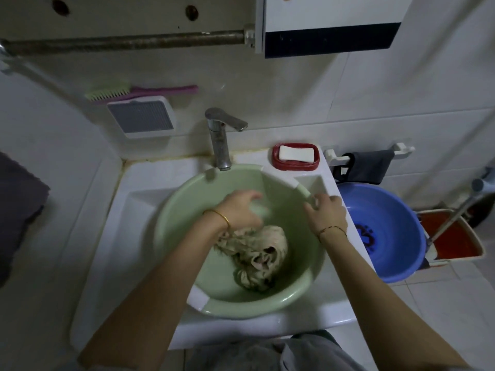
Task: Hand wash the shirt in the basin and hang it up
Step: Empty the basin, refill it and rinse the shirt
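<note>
A wet, cream-coloured shirt (pixel 258 253) lies crumpled in a pale green basin (pixel 171 210) that sits in the white sink (pixel 139 199). My left hand (pixel 238 207) hovers inside the basin just above the shirt. Its fingers are curled round a small pale green bar (pixel 262 210) that is blurred. My right hand (pixel 325 211) is at the basin's right rim, with its fingers hooked over the edge. Little or no water shows in the basin.
A chrome tap (pixel 219 137) stands behind the basin. A red soap dish with white soap (pixel 296 156) sits to the tap's right. On the floor at right are a blue basin (pixel 385 231) and an orange mop bucket (pixel 452 236). A rail (pixel 123 42) crosses the wall above.
</note>
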